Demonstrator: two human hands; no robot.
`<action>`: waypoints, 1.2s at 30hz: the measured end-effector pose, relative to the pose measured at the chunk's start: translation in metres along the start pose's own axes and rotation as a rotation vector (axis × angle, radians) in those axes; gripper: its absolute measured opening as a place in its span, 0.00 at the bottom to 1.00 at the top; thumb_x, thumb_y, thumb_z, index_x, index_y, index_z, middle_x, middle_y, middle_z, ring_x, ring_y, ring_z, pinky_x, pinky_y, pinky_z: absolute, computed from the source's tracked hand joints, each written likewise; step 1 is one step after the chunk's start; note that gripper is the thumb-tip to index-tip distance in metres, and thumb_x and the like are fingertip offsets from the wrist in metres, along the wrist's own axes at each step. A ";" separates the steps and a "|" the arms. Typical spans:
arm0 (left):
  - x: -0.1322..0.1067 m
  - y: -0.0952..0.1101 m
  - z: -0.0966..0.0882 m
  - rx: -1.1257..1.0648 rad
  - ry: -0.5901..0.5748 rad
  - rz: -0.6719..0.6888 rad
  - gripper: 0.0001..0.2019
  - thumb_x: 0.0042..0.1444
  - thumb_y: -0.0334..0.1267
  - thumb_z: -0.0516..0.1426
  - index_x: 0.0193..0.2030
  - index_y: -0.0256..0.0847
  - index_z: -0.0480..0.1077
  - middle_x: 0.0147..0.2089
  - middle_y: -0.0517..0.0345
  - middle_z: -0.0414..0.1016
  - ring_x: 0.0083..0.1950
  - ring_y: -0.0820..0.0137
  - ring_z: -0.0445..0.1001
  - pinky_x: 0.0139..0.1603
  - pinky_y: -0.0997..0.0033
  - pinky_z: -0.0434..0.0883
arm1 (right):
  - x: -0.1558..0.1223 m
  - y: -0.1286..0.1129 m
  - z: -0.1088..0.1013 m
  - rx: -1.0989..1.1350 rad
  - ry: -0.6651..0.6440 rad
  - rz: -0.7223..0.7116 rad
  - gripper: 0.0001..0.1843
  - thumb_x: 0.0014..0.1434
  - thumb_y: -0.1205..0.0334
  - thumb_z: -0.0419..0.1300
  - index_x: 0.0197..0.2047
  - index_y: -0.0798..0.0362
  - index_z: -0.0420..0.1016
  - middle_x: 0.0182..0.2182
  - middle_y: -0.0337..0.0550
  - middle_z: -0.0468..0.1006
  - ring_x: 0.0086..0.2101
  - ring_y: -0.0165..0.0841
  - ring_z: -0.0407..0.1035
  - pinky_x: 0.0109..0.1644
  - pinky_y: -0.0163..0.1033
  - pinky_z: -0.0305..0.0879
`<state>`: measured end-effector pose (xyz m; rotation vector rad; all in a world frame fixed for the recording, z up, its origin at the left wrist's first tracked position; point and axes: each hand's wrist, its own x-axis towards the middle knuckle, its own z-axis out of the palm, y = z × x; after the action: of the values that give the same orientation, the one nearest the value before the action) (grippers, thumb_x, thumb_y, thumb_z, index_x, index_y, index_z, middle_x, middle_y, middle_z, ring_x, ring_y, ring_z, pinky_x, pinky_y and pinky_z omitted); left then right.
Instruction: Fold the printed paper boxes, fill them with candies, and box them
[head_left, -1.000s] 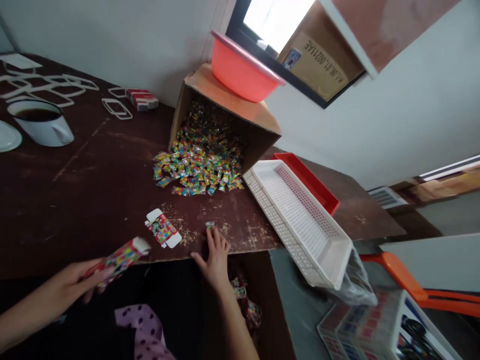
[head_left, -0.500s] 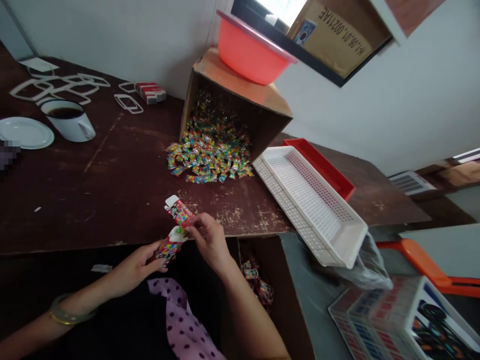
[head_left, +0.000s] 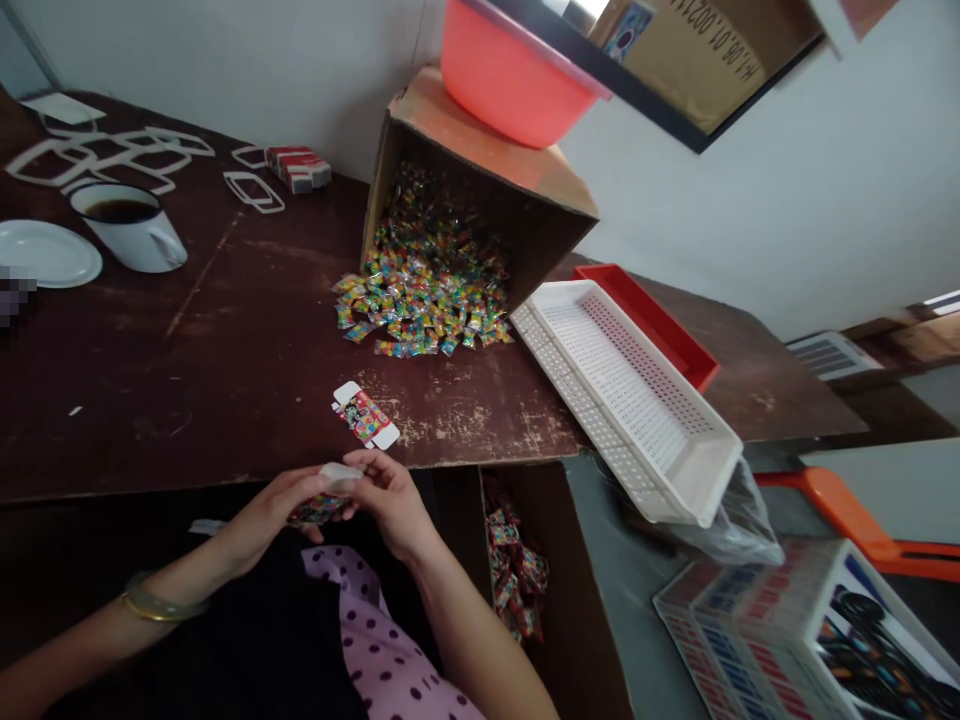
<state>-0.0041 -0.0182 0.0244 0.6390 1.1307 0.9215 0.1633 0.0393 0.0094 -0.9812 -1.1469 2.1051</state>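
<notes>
Over my lap, just off the table's front edge, my left hand (head_left: 279, 508) grips a small colourful printed carton (head_left: 319, 510). My right hand (head_left: 396, 508) is closed at the carton's upper end, its fingers at the white flap (head_left: 339, 476); both hands partly hide the carton. A second printed carton (head_left: 365, 415), flattened with white end flaps, lies on the table just beyond my right hand. Farther back, many small clear packets of coloured candy (head_left: 431, 295) spill from a cardboard box (head_left: 559, 195) lying on its side.
A white perforated basket (head_left: 637, 400) and a red tray (head_left: 675, 345) lie to the right. Below the table edge, an open carton (head_left: 577, 600) holds red printed packs (head_left: 517, 570). A pink basin (head_left: 517, 80) tops the candy box. At left are a mug (head_left: 142, 240) and white plate (head_left: 49, 255).
My right hand has moved down and left from the carton's open mouth to its flap, which now lies across the top. The flattened carton is now uncovered. The view has shifted slightly.
</notes>
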 end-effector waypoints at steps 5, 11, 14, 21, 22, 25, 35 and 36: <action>0.002 0.003 -0.005 0.058 0.051 -0.018 0.12 0.54 0.43 0.60 0.39 0.41 0.82 0.34 0.53 0.82 0.38 0.59 0.75 0.31 0.68 0.74 | -0.005 -0.022 0.003 -0.615 -0.126 -0.351 0.14 0.62 0.56 0.60 0.48 0.49 0.80 0.44 0.46 0.78 0.43 0.33 0.72 0.50 0.39 0.69; 0.000 -0.003 -0.009 -0.065 -0.072 0.022 0.14 0.56 0.43 0.60 0.45 0.42 0.81 0.39 0.52 0.82 0.41 0.58 0.76 0.35 0.65 0.75 | -0.003 -0.039 -0.002 -0.567 -0.057 -0.327 0.13 0.60 0.51 0.63 0.43 0.48 0.83 0.40 0.43 0.81 0.39 0.33 0.75 0.47 0.39 0.70; -0.006 -0.007 -0.010 -0.042 -0.091 0.029 0.15 0.52 0.42 0.65 0.46 0.42 0.80 0.38 0.54 0.81 0.37 0.61 0.76 0.34 0.65 0.76 | -0.001 -0.035 -0.002 -0.556 -0.046 -0.305 0.12 0.59 0.52 0.65 0.41 0.48 0.84 0.38 0.43 0.82 0.37 0.34 0.75 0.44 0.39 0.71; -0.008 -0.012 0.007 -0.144 -0.128 -0.129 0.24 0.56 0.50 0.63 0.57 0.46 0.73 0.40 0.53 0.79 0.41 0.58 0.78 0.29 0.67 0.76 | -0.029 -0.023 -0.012 -0.697 0.037 -0.449 0.13 0.63 0.56 0.61 0.50 0.41 0.81 0.43 0.43 0.82 0.42 0.39 0.74 0.49 0.46 0.69; -0.006 -0.012 0.008 -0.108 -0.162 -0.132 0.24 0.56 0.50 0.63 0.58 0.48 0.73 0.45 0.52 0.79 0.46 0.57 0.78 0.35 0.64 0.78 | -0.041 -0.031 -0.025 -0.696 0.083 -0.427 0.12 0.63 0.56 0.60 0.48 0.42 0.82 0.41 0.43 0.83 0.41 0.39 0.74 0.48 0.46 0.70; 0.002 -0.010 0.004 0.038 -0.167 -0.104 0.22 0.55 0.48 0.64 0.57 0.51 0.74 0.60 0.51 0.74 0.59 0.54 0.72 0.50 0.59 0.75 | -0.085 -0.065 -0.079 -0.859 0.240 -0.292 0.12 0.65 0.57 0.57 0.45 0.44 0.83 0.39 0.47 0.82 0.40 0.40 0.75 0.45 0.45 0.70; 0.000 -0.011 -0.014 0.004 -0.025 -0.122 0.22 0.53 0.52 0.64 0.51 0.43 0.77 0.47 0.48 0.79 0.48 0.55 0.77 0.48 0.57 0.74 | 0.018 -0.034 -0.067 -1.442 -0.073 -0.481 0.52 0.46 0.47 0.73 0.69 0.50 0.57 0.67 0.51 0.61 0.65 0.50 0.53 0.68 0.59 0.50; -0.002 -0.011 -0.016 -0.011 -0.017 -0.130 0.22 0.53 0.53 0.64 0.51 0.43 0.77 0.47 0.48 0.80 0.48 0.55 0.77 0.48 0.56 0.74 | 0.031 -0.029 -0.063 -1.476 -0.135 -0.535 0.53 0.46 0.49 0.74 0.70 0.51 0.56 0.67 0.52 0.60 0.66 0.51 0.52 0.68 0.60 0.49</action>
<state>-0.0170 -0.0255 0.0114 0.5566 1.1380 0.8089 0.1989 0.1057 0.0001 -0.8451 -2.7116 0.6614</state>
